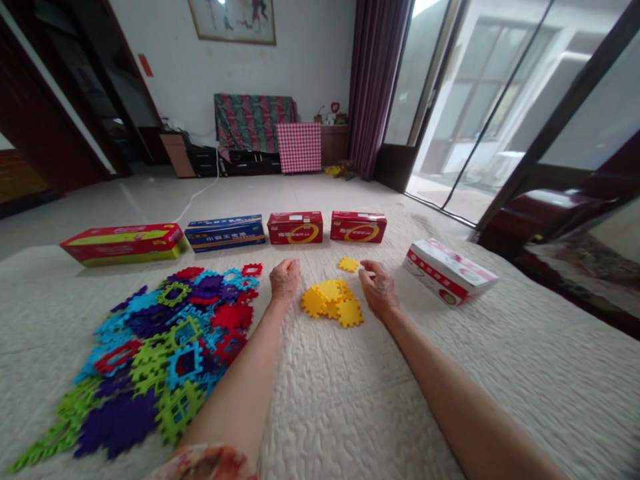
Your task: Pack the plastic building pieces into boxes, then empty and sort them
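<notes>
My left hand (285, 280) is closed above the bedspread, fingers curled, just left of a small heap of yellow interlocking plastic pieces (330, 300). Whatever may be inside its fingers is hidden. To the right of that heap is my right hand (379, 288), thumb and forefinger slightly apart. Its fingertips are close to a single yellow piece (349, 265) beyond the heap; I cannot tell if they touch it. A large pile of mixed interlocking pieces, among them a purple piece (117, 420) and a green window piece (180, 407), spreads left of my left forearm.
Along the far side stand a long red and yellow-green box (125, 245), a blue box (225, 233) and two red boxes (296, 229) (358, 228). A white and red box (450, 273) sits at the right. All rest on a quilted cream bedspread (345, 413).
</notes>
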`<state>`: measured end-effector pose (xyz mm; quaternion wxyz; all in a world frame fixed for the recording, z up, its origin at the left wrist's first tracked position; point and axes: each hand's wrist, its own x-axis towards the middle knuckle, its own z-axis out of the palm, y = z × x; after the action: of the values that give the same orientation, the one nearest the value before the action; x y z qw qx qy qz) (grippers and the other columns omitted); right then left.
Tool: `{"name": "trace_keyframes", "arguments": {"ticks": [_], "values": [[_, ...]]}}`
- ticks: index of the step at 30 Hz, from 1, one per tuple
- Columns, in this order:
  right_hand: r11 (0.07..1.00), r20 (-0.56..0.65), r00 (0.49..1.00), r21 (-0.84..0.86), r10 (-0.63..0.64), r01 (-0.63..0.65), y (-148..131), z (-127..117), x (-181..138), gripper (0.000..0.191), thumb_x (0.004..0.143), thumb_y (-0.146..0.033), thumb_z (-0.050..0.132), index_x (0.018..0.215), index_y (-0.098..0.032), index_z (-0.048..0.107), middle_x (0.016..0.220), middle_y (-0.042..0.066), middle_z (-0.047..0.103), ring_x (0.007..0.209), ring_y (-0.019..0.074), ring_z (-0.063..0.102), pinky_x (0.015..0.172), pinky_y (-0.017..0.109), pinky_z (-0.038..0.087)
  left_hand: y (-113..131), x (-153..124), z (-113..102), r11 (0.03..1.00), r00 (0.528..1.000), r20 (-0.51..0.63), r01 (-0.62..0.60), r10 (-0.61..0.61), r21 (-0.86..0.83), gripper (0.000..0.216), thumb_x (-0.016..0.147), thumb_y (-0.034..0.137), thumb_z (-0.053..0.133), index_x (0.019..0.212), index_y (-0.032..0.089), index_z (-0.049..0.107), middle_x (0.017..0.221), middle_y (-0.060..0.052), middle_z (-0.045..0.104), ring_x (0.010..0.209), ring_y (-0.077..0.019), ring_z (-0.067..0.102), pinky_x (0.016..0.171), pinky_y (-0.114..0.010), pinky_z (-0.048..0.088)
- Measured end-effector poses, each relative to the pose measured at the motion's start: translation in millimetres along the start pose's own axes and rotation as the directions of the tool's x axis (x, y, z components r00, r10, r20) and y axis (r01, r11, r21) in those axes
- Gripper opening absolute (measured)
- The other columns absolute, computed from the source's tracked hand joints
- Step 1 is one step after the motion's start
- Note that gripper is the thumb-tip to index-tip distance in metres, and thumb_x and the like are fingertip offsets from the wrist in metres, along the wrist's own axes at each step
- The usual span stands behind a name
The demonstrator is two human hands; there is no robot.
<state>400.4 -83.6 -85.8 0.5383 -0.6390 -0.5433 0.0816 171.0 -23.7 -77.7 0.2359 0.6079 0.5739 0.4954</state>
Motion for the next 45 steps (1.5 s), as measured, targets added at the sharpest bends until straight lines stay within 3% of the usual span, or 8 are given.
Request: {"name": "trace_keyframes", "arguments": {"ticks": [5,13,18,26,31,37,41,45], "values": [[0.983,-0.006,1.000,-0.181,-0.006,0.005,7.5,5.2,6.1,0.035,0.075,-0.026,0.051,0.107,-0.019,0.064,0.107,0.013,0.065,0.097,0.0260,0.062,0.090,0.044,0.048,6.0,10.9,34.2,0.998,1.000,0.027,0.003,-0.001,-0.059,0.032,0.085,0.034,0.043,0.086,0.016,0.070,0.069,-0.002,0.068,0.052,-0.0126,0.060,0.053,-0.022,0.043],[0.860,0.383,0.920,-0.440,-0.082,0.259,3.5,2.8,42.4,0.051,0.078,-0.041,0.064,0.121,-0.014,0.058,0.119,0.017,0.063,0.112,0.0312,0.056,0.093,0.043,0.046,4.1,20.6,35.9,0.991,0.995,0.053,-0.088,0.083,0.104,0.026,0.082,0.026,0.048,0.078,0.019,0.073,0.063,-0.001,0.067,0.062,-0.0144,0.062,0.061,-0.022,0.043],[0.823,0.493,0.845,-0.380,-0.207,0.423,16.5,4.7,53.7,0.038,0.081,-0.034,0.062,0.114,-0.017,0.062,0.109,0.013,0.067,0.100,0.0259,0.061,0.089,0.039,0.047,3.4,20.4,37.8,0.988,0.995,0.053,-0.090,0.083,0.129,0.027,0.082,0.023,0.048,0.086,0.018,0.075,0.068,-0.001,0.070,0.065,-0.0143,0.063,0.063,-0.022,0.044],[0.827,0.541,0.738,-0.128,-0.405,0.548,37.0,-3.3,62.8,0.036,0.077,-0.021,0.059,0.113,-0.017,0.063,0.119,0.013,0.066,0.110,0.0257,0.061,0.096,0.041,0.047,3.5,19.7,36.8,0.996,0.998,0.062,-0.037,0.031,0.087,0.027,0.082,0.025,0.049,0.088,0.019,0.074,0.068,0.000,0.069,0.064,-0.0151,0.064,0.060,-0.022,0.044],[0.864,0.429,0.799,-0.079,-0.421,0.497,35.9,-6.6,56.4,0.033,0.081,-0.024,0.053,0.112,-0.018,0.064,0.131,0.015,0.059,0.115,0.0263,0.059,0.095,0.044,0.048,0.9,20.7,38.7,0.997,0.998,0.043,-0.052,0.049,0.050,0.027,0.082,0.030,0.048,0.078,0.018,0.072,0.063,-0.001,0.066,0.061,-0.0154,0.062,0.057,-0.022,0.043],[0.885,0.306,0.836,0.047,-0.455,0.464,4.0,-14.5,47.0,0.021,0.083,-0.026,0.054,0.100,-0.021,0.066,0.107,0.009,0.068,0.100,0.0233,0.064,0.086,0.040,0.051,-0.5,22.0,40.3,0.999,0.999,0.033,-0.043,0.042,0.021,0.027,0.082,0.032,0.049,0.073,0.018,0.070,0.060,-0.001,0.063,0.055,-0.0143,0.057,0.054,-0.023,0.041],[0.814,0.422,0.701,0.212,-0.575,0.541,-42.2,-22.0,35.9,0.018,0.085,-0.025,0.055,0.099,-0.020,0.065,0.100,0.007,0.068,0.094,0.0195,0.064,0.085,0.036,0.051,1.0,22.7,39.8,1.000,1.000,0.019,-0.010,0.010,-0.027,0.027,0.081,0.035,0.050,0.072,0.018,0.069,0.060,-0.001,0.063,0.054,-0.0141,0.057,0.054,-0.023,0.041],[0.706,0.610,0.434,0.317,-0.663,0.634,-78.3,-23.9,18.3,0.033,0.082,-0.020,0.058,0.114,-0.020,0.060,0.124,0.011,0.062,0.115,0.0218,0.057,0.099,0.041,0.045,1.3,25.4,39.0,0.968,0.994,-0.054,0.080,-0.095,-0.237,0.029,0.080,0.033,0.049,0.091,0.015,0.070,0.063,0.000,0.063,0.050,-0.0122,0.055,0.051,-0.023,0.042]]}}
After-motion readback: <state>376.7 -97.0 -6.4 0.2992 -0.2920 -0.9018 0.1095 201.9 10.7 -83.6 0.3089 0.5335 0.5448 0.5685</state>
